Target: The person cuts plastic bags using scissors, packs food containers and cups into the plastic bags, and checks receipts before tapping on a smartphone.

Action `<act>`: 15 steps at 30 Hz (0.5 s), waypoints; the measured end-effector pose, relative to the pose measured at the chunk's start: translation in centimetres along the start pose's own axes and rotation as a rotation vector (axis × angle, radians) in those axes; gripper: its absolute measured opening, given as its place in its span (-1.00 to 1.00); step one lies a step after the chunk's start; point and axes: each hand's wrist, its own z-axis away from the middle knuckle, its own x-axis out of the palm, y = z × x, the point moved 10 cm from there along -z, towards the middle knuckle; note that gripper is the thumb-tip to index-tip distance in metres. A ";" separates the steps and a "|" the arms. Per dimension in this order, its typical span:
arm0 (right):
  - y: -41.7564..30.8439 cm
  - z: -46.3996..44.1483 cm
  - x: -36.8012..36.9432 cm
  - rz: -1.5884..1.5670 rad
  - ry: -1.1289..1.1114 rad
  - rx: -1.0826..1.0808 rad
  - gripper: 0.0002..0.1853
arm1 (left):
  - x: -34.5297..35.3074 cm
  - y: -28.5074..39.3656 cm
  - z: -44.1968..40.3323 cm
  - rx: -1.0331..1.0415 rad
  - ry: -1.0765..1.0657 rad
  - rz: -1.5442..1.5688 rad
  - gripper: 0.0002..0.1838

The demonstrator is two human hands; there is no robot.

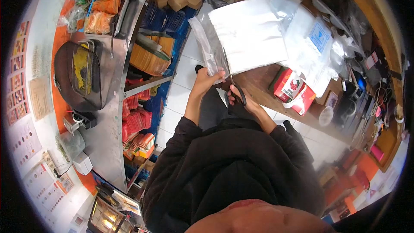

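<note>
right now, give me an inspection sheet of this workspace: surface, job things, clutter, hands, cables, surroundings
Surface: wooden table, mostly covered
Job's things: clear plastic, scissors; white stack on the table
Clutter: red box, loose plastic bags
Hands: left hand holds the clear plastic; right hand holds the scissors
Cables: tangled cables at the view's right
Surroundings: metal counter at left, red packs shelved below; tiled floor

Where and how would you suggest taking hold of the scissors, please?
Probably by the black handle loops, coming from the wearer's own side. The scissors lie with their loops toward the wearer's body, where the right hand grips them, while the blades point away by the edge of the white stack.
</note>
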 end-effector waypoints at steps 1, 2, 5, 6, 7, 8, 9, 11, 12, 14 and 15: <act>0.3 -0.3 -0.3 0.000 0.000 -0.001 -0.49 | -0.1 0.2 0.0 0.001 0.000 0.000 -0.75; 1.1 -0.4 -1.3 0.112 0.034 0.014 -0.48 | -0.2 0.3 0.1 -0.010 0.002 0.001 -0.75; 0.4 0.0 -1.2 0.221 0.071 0.046 -0.45 | -0.5 -0.1 0.2 -0.032 0.002 0.015 -0.74; -0.1 0.2 -0.8 0.216 0.074 0.064 -0.44 | -0.4 -0.1 0.3 -0.046 0.000 0.026 -0.73; -0.7 -0.2 -0.6 0.219 0.076 0.063 -0.44 | -0.4 0.1 0.4 -0.043 -0.002 0.028 -0.73; -1.6 -0.8 -0.5 0.215 0.069 0.041 -0.44 | -0.4 0.4 0.5 -0.028 -0.010 -0.003 -0.73; -2.1 -1.2 -0.3 0.211 0.066 0.026 -0.43 | -0.2 0.6 0.8 -0.020 -0.020 -0.029 -0.74; -2.7 -1.3 -0.5 0.215 0.118 0.040 -0.42 | 0.1 0.6 1.1 -0.043 -0.043 -0.022 -0.74; -2.8 -1.4 -0.7 0.218 0.167 0.052 -0.41 | 0.2 0.4 1.2 -0.063 -0.064 -0.016 -0.74; -2.5 -1.8 -1.0 0.253 0.175 0.054 -0.38 | -0.2 0.0 1.2 -0.049 -0.039 -0.005 -0.73; -2.6 -1.9 -1.1 0.341 0.176 0.047 -0.35 | -0.4 0.1 1.2 -0.037 -0.016 0.007 -0.71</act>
